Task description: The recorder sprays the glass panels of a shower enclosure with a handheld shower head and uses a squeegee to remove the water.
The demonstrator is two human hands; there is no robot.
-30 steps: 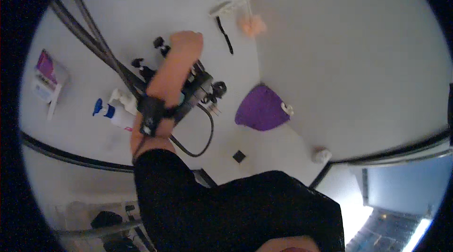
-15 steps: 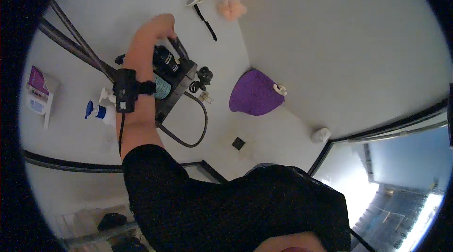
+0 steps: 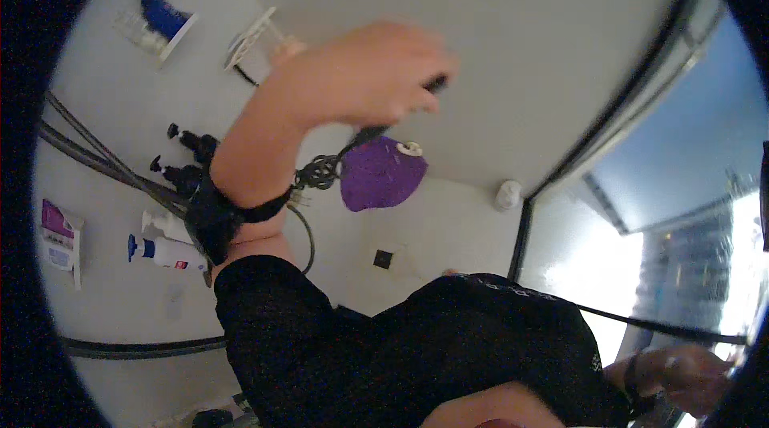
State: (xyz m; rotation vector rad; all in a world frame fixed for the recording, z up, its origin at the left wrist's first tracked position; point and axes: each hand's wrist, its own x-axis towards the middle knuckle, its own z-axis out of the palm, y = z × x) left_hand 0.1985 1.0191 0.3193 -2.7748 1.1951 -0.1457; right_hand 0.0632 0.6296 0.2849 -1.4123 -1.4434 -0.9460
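Note:
My left hand [image 3: 392,72], blurred by motion, is raised in front of the pale wall with its fingers curled round a dark, long stick-like thing [image 3: 368,136]. One dark end shows by the fingertips, while the other slants down toward a bundle of black loops [image 3: 319,172]; its kind cannot be made out. Behind that hand hangs a purple cloth or mat [image 3: 383,176] on a white hook. At the lower right, beside the glass, is my right hand [image 3: 685,376], smeared and dim, with a dark band at its wrist. Its fingers are unclear.
Black pump bottles [image 3: 196,144] and a white bottle with a blue pump [image 3: 170,253] stand left of my forearm. Grey hoses [image 3: 104,164] run along the left wall. A corner shelf [image 3: 178,37] holds a blue bottle. A dark drain [image 3: 383,258] and black-framed glass [image 3: 521,244] lie beyond.
My left hand has swung right, away from the bottle rack, with the dark stick-like thing in it. My right hand has come into view at the lower right. The whole view has turned.

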